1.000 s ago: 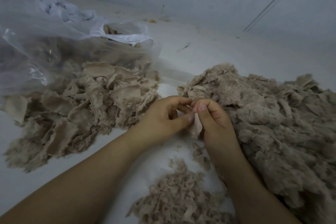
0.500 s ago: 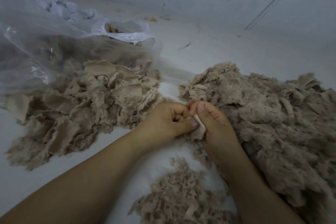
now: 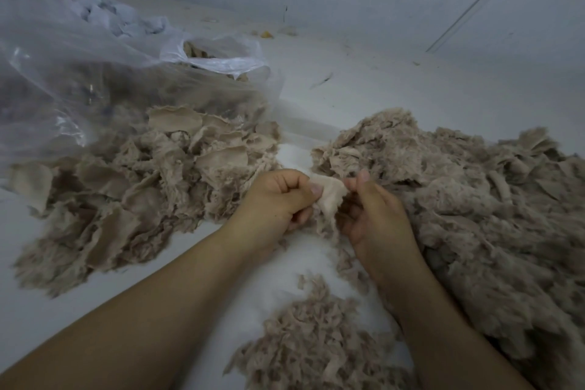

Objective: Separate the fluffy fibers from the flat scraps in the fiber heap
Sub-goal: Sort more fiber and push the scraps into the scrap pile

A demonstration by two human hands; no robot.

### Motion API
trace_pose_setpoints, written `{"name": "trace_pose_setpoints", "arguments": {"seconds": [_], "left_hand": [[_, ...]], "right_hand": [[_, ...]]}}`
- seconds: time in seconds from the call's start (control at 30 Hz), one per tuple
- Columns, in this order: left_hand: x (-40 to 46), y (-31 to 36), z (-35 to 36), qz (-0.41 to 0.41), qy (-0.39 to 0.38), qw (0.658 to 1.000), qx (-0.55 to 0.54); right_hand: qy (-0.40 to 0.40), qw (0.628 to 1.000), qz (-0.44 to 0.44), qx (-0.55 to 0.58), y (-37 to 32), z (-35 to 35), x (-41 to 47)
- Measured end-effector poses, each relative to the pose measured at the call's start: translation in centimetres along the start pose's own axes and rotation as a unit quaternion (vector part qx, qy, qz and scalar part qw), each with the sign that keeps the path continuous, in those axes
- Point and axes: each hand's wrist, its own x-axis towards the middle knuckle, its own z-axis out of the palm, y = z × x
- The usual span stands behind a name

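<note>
Head view, left hand: fingers curled, thumb pinching left edge of pale flat scrap
Right hand: fingertips pinch the scrap's right edge, likely pulling opposite to strip off fluff
Scrap position: held between both hands, above white surface
Unsorted heap: right, beside right hand for easy reach
Flat-scrap pile: left, against plastic bag
Fluffy pile: nearest, between forearms

White bench carried a flat-scrap pile at left, the fiber heap at right, a small fluffy pile nearest, a clear plastic bag behind.
</note>
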Motion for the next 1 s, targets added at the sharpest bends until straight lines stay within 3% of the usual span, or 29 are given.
{"name": "trace_pose_setpoints", "arguments": {"seconds": [0.13, 0.63, 0.7, 0.8, 1.0], "left_hand": [[0.0, 0.0, 0.2, 0.02, 0.028, 0.999, 0.004], [-0.6, 0.8, 1.4, 0.068, 0.031, 0.996, -0.052], [-0.3, 0.9, 1.2, 0.087, 0.071, 0.992, -0.062], [0.3, 0.7, 0.2, 0.101, 0.145, 0.983, -0.043], [-0.2, 0.1, 1.3, 0.118, 0.117, 0.986, 0.017]], "right_hand": [[-0.057, 0.993, -0.021, -0.105, 0.0, 0.2, -0.4], [-0.115, 0.974, -0.033, -0.194, 0.1, 0.4, -0.8], [-0.107, 0.977, -0.027, -0.184, 0.1, 0.3, -0.8], [-0.108, 0.979, -0.015, -0.174, 0.1, 0.2, -0.8], [-0.146, 0.968, -0.025, -0.201, -0.2, 0.6, -1.2]]}}
